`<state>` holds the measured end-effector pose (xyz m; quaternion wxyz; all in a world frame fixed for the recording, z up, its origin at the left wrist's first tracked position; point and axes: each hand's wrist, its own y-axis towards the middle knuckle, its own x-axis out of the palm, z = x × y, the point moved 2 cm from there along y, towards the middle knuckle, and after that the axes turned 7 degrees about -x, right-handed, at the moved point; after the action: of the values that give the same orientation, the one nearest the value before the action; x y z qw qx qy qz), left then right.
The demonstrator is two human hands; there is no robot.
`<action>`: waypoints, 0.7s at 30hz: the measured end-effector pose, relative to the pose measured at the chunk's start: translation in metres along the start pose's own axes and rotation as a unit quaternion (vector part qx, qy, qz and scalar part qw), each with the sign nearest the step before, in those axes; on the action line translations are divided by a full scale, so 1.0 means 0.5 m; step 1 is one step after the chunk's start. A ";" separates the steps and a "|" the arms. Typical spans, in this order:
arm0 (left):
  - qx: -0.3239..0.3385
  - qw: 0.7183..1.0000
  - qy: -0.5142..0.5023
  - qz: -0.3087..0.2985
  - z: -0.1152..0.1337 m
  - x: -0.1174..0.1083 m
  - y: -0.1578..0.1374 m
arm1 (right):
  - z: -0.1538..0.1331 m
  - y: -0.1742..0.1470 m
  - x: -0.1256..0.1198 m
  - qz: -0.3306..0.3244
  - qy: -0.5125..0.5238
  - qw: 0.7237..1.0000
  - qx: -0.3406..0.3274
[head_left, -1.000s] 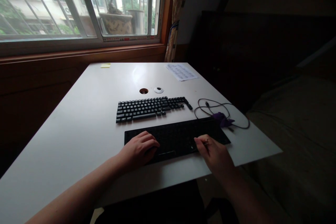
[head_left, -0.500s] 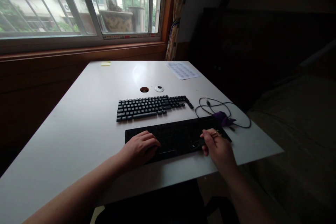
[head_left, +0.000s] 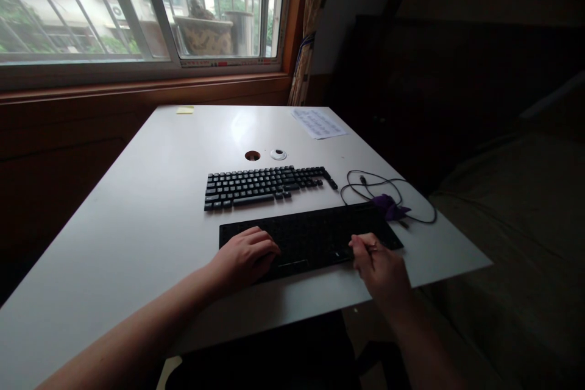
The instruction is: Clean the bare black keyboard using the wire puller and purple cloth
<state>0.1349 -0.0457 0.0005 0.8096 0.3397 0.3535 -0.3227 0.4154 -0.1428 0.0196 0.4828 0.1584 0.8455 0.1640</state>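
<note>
A flat black keyboard base (head_left: 315,234) lies near the front edge of the white table (head_left: 150,213). My left hand (head_left: 247,256) rests palm down on its left end, fingers curled and pressing on it. My right hand (head_left: 381,268) is at the base's right end, fingertips pinched on a small metal tool (head_left: 372,248) that touches the base. Behind the base, several black keycaps (head_left: 265,186) are laid out in keyboard rows on the table.
A black cable (head_left: 388,186) coils right of the keycaps, with a purple object (head_left: 386,204) on it. A round hole (head_left: 251,155) and its white cap (head_left: 278,154) sit mid-table. Printed paper (head_left: 319,123) and a yellow note (head_left: 185,109) lie at the back, below the window.
My right hand moved right along the keyboard base, lifted its fingertips with the small tool, then lowered them again at the right end. My left hand stayed put.
</note>
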 end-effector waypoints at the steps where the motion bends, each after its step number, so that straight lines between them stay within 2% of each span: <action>1: 0.000 1.000 0.000 0.000 -0.001 0.001 0.000 | 0.007 -0.001 0.001 0.005 0.028 0.999 0.040; 3: -0.001 1.000 -0.002 0.002 -0.001 0.001 0.000 | 0.023 -0.001 0.004 0.017 0.080 0.991 0.110; 6: -0.003 1.000 -0.007 0.004 -0.001 0.001 0.000 | 0.041 -0.001 0.008 0.038 0.122 0.979 0.159; 10: -0.002 1.000 -0.006 0.002 0.000 0.000 0.001 | 0.045 -0.003 0.010 0.050 0.160 0.971 0.171; 14: -0.002 1.000 -0.002 0.002 0.001 -0.001 0.001 | 0.020 0.004 0.010 0.085 0.212 0.960 0.164; 17: -0.009 1.000 -0.010 0.007 0.003 -0.004 0.000 | -0.014 0.018 0.025 0.096 0.303 0.933 0.168; 21: -0.022 0.998 -0.046 0.041 0.011 -0.017 -0.001 | -0.066 0.035 0.065 0.078 0.449 0.871 0.184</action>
<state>0.1320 -0.0477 0.0101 0.8451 0.3207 0.3088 -0.2961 0.3729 -0.1174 0.0181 -0.0009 0.2188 0.9710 0.0962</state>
